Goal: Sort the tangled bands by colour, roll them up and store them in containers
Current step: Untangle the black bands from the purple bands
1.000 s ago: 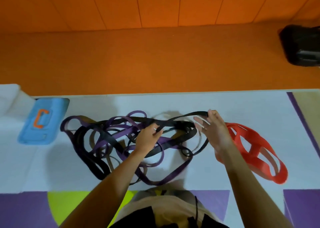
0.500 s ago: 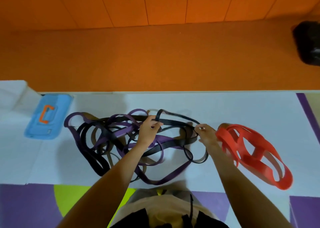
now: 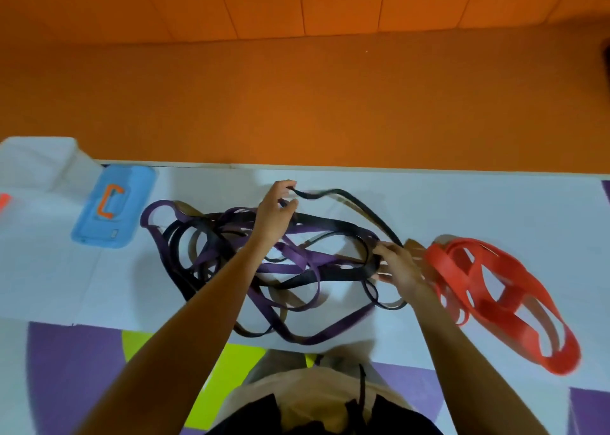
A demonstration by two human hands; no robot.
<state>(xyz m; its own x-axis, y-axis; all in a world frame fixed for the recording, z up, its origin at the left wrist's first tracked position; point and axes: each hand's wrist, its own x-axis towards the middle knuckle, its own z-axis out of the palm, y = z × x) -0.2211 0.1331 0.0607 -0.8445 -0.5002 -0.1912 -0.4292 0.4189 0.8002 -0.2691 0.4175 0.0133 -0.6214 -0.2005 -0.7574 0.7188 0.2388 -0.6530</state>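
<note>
Over the tangle (image 3: 292,260), left hand (image 3: 275,217) pinched and right hand (image 3: 401,266) gripped one black band (image 3: 366,207); pulling it free seemed next.

Matt rubbery red bands (image 3: 515,309), smooth plastic blue case (image 3: 114,212).

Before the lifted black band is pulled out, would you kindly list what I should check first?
1. Left hand pinches black band: ok.
2. Right hand grips it near the red bands: ok.
3. Black band free of purple bands: not ok, interwoven.
4. Red bands piled to one side: ok.
5. Blue case open for storing: cannot tell.
</note>
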